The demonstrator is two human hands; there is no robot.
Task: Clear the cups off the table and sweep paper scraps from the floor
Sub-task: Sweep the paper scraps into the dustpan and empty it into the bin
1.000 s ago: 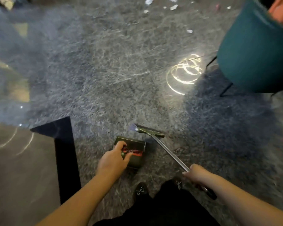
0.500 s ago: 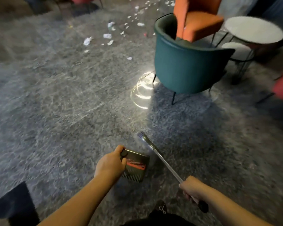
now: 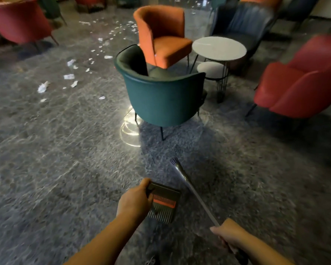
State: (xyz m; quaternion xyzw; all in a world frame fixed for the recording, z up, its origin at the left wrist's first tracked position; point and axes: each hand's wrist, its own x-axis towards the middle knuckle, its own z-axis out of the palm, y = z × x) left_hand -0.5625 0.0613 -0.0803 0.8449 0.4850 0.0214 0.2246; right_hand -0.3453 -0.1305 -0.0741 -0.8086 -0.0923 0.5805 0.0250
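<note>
My left hand [image 3: 134,201] grips the handle of a dark dustpan [image 3: 163,202] with an orange comb strip, carried low over the grey carpet. In my right hand [image 3: 230,235] I hold the metal shaft of a broom [image 3: 194,192]; its small brush head points forward toward the teal chair. White paper scraps [image 3: 69,76] lie scattered on the floor at the far left, trailing away toward the back of the room. The round white table [image 3: 219,48] at the back right carries no cup that I can see.
A teal chair [image 3: 161,98] stands straight ahead, an orange chair [image 3: 161,39] behind it. A small round stool [image 3: 210,69] sits under the table. Red armchairs stand at the right [image 3: 298,87] and far left [image 3: 19,20]. A bright light reflection lies by the teal chair's legs.
The view has risen from the floor to the room, bringing chairs, table and scraps into sight. Both hands keep their hold on dustpan and broom, and the broom head now points forward.
</note>
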